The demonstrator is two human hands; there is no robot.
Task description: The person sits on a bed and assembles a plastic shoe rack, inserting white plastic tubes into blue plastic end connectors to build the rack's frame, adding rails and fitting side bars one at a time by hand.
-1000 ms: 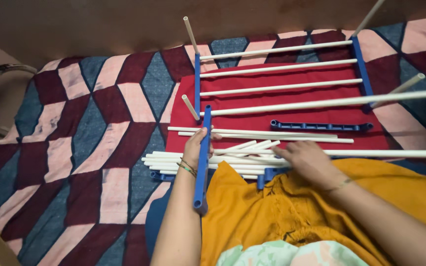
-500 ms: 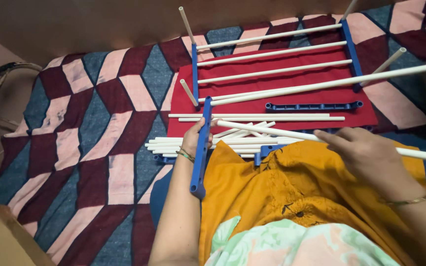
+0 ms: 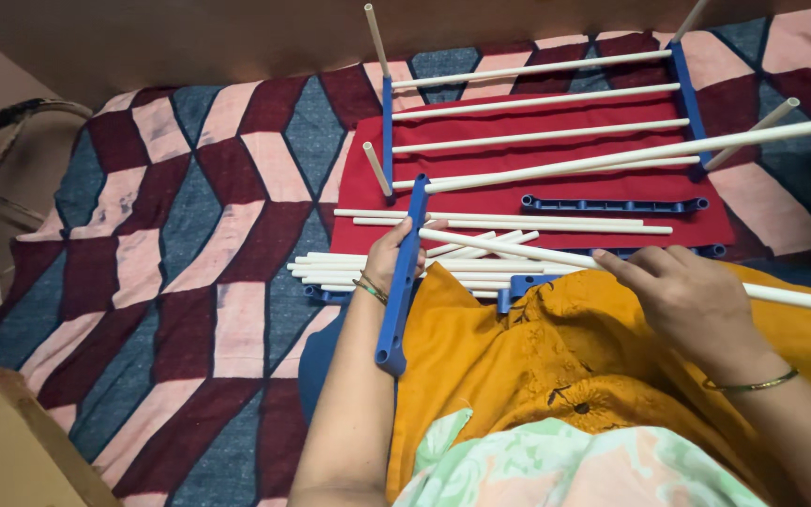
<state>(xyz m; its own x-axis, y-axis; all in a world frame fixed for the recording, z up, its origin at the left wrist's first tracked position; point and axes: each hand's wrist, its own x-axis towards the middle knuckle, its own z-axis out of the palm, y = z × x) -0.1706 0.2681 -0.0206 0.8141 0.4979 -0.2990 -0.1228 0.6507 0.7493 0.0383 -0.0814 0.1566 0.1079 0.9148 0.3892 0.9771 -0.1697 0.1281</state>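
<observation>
White plastic rods make up most of the scene. The right hand [image 3: 687, 296] pinches one long white rod [image 3: 518, 249], whose far end runs off the right edge while its near tip points at the blue side bar [image 3: 404, 272]. The left hand [image 3: 385, 263] wraps around that bar from behind, so its fingers are mostly hidden; the bar stands on edge, its lower end resting on the orange fabric [image 3: 556, 347] over the lap. The loose rods [image 3: 377, 270] lie in a pile just past the left hand, partly covered by the bar and the lap, so their count is hard to make out.

Farther off, a half-built rack [image 3: 537, 103] of blue rails and white rods lies on a red cloth [image 3: 556, 183]; its top right corner is cut off by the frame. A second blue bar [image 3: 612, 204] lies flat on the cloth, apart from both hands.

To the left, the patterned bedspread [image 3: 180, 253] in maroon, pink and grey-blue lies bare. A cardboard corner [image 3: 11, 441] sits at the lower left, and a brown wall [image 3: 190, 38] runs behind the bed.
</observation>
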